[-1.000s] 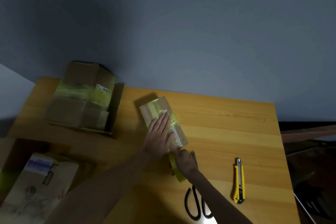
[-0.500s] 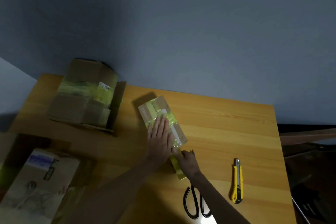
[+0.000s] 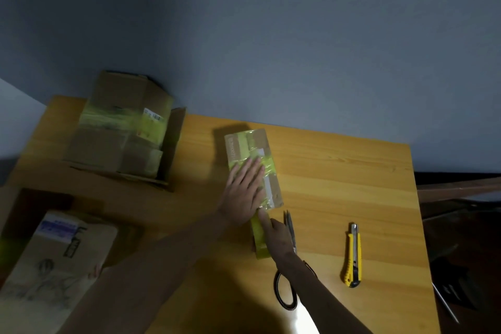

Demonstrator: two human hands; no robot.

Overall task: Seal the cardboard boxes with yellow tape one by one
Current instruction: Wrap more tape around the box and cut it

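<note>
At 8 o'clock in the frame: brown cardboard box with a blue-and-white label (image 3: pixel 54 260), blurred, what it rests on unclear. At 10 o'clock, on the far-left corner of the yellow wooden desk (image 3: pixel 339 184): stack of bigger brown cardboard boxes (image 3: pixel 122 130) banded with yellow tape, white barcode sticker on the top one, one open flap standing at the stack's 3 o'clock side.

Centre of the desk: small flat cardboard box (image 3: pixel 252 154), long axis running roughly 11 to 5 o'clock, top crossed by shiny yellow tape and a white label strip. Left hand (image 3: pixel 244 192) lies palm-down on its near half, fingers straight and close together, pressing flat on the tape.

At the box's 6 o'clock end a loose yellow tape strip (image 3: pixel 259 236) runs off the edge toward the viewer. Right hand (image 3: pixel 276 233) sits over that strip, index finger stretched out with the tip pressing the tape at the box's near edge, just beside the left hand's heel. Other fingers are folded; cannot tell whether they hold the strip.

Black-handled scissors (image 3: pixel 287 290) lie just at the right hand's 3 o'clock, blades pointing to 12, loops partly under the right forearm. Further toward 4 o'clock, well apart from the box: yellow-and-black utility knife (image 3: pixel 353 255), lying flat, tip toward 12.
</note>
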